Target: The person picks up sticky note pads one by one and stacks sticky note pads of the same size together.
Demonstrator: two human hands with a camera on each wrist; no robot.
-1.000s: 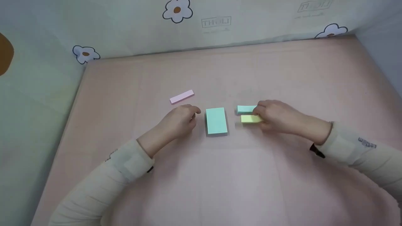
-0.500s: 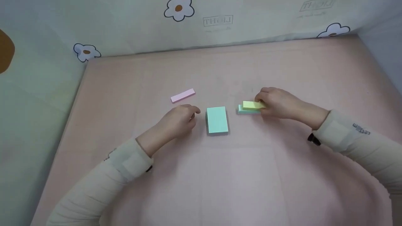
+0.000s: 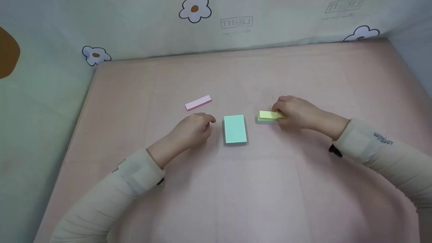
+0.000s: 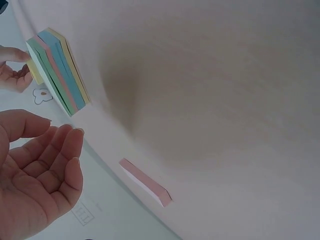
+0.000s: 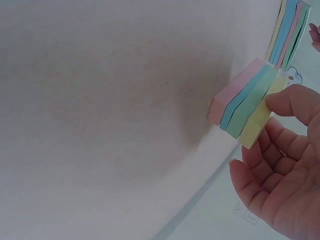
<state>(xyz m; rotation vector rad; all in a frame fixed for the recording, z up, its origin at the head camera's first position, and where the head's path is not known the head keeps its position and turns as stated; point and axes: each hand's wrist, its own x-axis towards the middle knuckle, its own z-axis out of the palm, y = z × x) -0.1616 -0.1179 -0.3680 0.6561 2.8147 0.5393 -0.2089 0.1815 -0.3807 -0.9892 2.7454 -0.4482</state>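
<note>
On the pink table, a wide mint sticky-note pad (image 3: 235,129) lies in the middle; in the left wrist view the same wide pad (image 4: 57,70) shows striped layers on its side. My left hand (image 3: 206,122) rests just left of it, fingers (image 4: 65,150) loosely curled, holding nothing. My right hand (image 3: 278,113) pinches a narrow yellow pad (image 3: 269,115) that lies on a narrow teal pad (image 3: 265,120). In the right wrist view the yellow pad (image 5: 257,122) sits under my thumb against a pink, blue and green narrow stack (image 5: 240,102).
A narrow pink pad (image 3: 198,102) lies alone behind my left hand, also seen as a pink pad (image 4: 146,183) in the left wrist view. A flower-print cloth wall (image 3: 216,27) closes the table's back and sides. The pink tabletop (image 3: 236,189) stretches toward me.
My right hand lifted the yellow pad from in front of the teal pad and set it on top, squaring it up. My left hand stayed put.
</note>
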